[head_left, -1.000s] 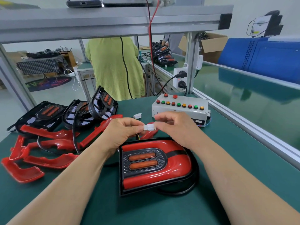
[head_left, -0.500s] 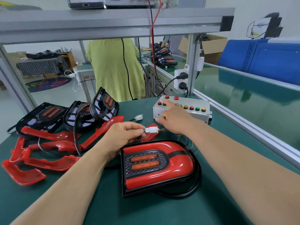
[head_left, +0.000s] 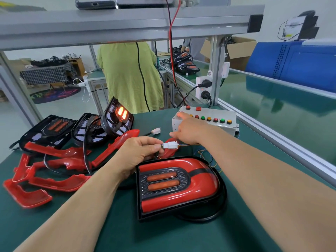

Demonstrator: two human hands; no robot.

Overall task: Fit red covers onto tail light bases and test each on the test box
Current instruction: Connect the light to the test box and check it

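Observation:
A tail light with its red cover (head_left: 198, 180) fitted lies flat on the green mat in front of me, its two orange bars unlit. My left hand (head_left: 140, 155) pinches the joined white connector (head_left: 171, 144) just behind it. My right hand (head_left: 189, 131) reaches to the white test box (head_left: 225, 129), its straight index finger pressing a button at the left end of the button row. A black base (head_left: 118, 115) standing upright at the back left glows bright orange.
Two more black bases (head_left: 49, 128) lie at the left, with several loose red covers (head_left: 54, 164) in front of them. A spare white plug (head_left: 156, 131) lies near the box. A person in green (head_left: 127, 75) stands beyond the table. A conveyor rail (head_left: 272, 135) runs along the right.
My right hand let go of the connector and moved up to the test box, where its index finger now presses a button. The upright base has lit up orange.

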